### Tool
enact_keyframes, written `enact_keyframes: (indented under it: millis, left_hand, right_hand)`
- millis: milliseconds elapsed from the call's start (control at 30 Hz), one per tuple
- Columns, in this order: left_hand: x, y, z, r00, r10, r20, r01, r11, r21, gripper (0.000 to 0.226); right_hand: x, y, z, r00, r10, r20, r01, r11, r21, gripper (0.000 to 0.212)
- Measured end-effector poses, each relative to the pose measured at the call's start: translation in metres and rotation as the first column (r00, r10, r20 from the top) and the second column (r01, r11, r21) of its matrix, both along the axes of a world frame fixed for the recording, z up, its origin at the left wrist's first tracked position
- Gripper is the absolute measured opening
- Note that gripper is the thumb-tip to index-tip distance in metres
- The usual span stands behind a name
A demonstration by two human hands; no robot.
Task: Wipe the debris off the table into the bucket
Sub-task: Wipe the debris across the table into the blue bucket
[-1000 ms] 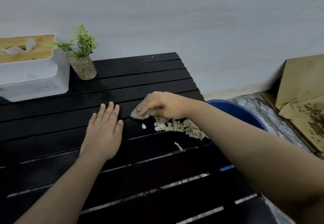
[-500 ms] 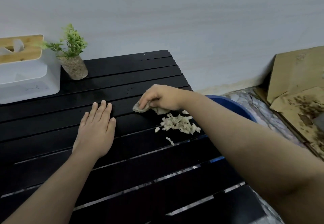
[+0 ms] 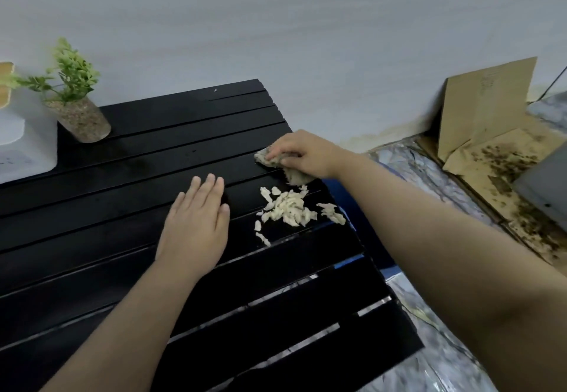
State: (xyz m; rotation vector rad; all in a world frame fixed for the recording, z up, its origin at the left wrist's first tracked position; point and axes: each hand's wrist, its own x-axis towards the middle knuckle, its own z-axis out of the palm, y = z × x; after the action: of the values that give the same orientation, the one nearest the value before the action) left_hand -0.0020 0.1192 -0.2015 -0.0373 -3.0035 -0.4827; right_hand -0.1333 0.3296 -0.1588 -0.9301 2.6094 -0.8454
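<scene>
A pile of pale debris flakes [image 3: 291,207] lies near the right edge of the black slatted table [image 3: 122,207]. My right hand [image 3: 302,150] grips a beige cloth [image 3: 293,173] and presses it on the table just behind the pile. My left hand [image 3: 196,222] lies flat on the table, palm down, to the left of the debris and apart from it. The blue bucket [image 3: 349,216] sits on the floor past the table's right edge; my right forearm hides most of it.
A small potted plant [image 3: 76,109] and a white tissue box [image 3: 21,140] stand at the table's back left. Stained cardboard [image 3: 491,133] leans against the wall on the right. Silver sheeting [image 3: 429,176] covers the floor beside the table.
My right hand has slid the cloth back toward the wall and off the debris, leaving the pile exposed near the right edge. My left hand stays flat. The view has swung right.
</scene>
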Motion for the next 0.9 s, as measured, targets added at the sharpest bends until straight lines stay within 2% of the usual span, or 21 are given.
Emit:
enact_keyframes:
  millis: [33,67,233,300,333,433,567,667,767,833,900]
  left_hand:
    - [0.0,0.002,-0.004,1.0,0.008,0.013,-0.007,1.0,-0.023,0.052]
    - [0.001,0.002,-0.007,1.0,0.013,0.023,-0.012,0.999,-0.046,0.053]
    - [0.0,-0.003,-0.015,1.0,0.0,0.027,0.001,0.999,-0.052,0.055]
    - [0.0,-0.002,-0.015,1.0,0.005,0.029,-0.004,0.999,-0.051,0.055]
    - [0.0,-0.001,-0.014,0.999,0.007,0.031,-0.006,0.999,-0.047,0.054]
    - [0.0,-0.002,-0.014,0.999,0.004,0.039,-0.002,0.999,-0.047,0.054]
    - [-0.001,-0.002,-0.013,0.999,0.0,0.042,0.002,0.999,-0.043,0.054]
    - [0.0,-0.003,-0.013,0.999,0.002,0.042,0.0,0.999,-0.042,0.054]
    - [0.0,-0.003,-0.013,0.999,0.003,0.051,-0.001,0.999,-0.036,0.054]
    - [0.0,-0.002,-0.012,0.999,0.001,0.044,0.0,0.999,-0.032,0.054]
    - [0.0,-0.003,-0.012,0.999,0.001,0.041,0.0,1.0,-0.026,0.054]
  right_hand:
    - [0.001,-0.001,-0.003,0.998,0.02,-0.064,-0.018,1.0,0.024,0.027]
    - [0.004,0.0,-0.003,0.998,0.026,-0.057,-0.024,0.999,0.034,0.026]
    - [0.024,0.023,0.005,0.974,0.208,0.09,-0.215,0.973,0.079,0.027]
    - [0.029,0.034,0.011,0.967,0.197,0.16,-0.209,0.976,0.061,0.029]
    - [0.029,0.037,0.014,0.971,0.149,0.185,-0.155,0.988,0.017,0.03]
    - [0.02,0.034,0.015,0.99,-0.015,0.143,0.028,0.996,-0.09,0.029]
    - [0.023,0.024,-0.002,0.998,0.049,-0.044,-0.047,0.998,0.051,0.025]
    - [0.028,0.033,-0.006,0.996,0.043,-0.075,-0.042,0.999,0.02,0.026]
    - [0.033,0.052,0.003,0.991,-0.126,0.055,0.13,0.987,-0.09,0.025]
    - [0.048,0.072,0.009,0.936,-0.31,0.168,0.346,0.898,-0.273,0.025]
    - [0.077,0.094,0.014,0.893,-0.393,0.217,0.449,0.804,-0.39,0.024]
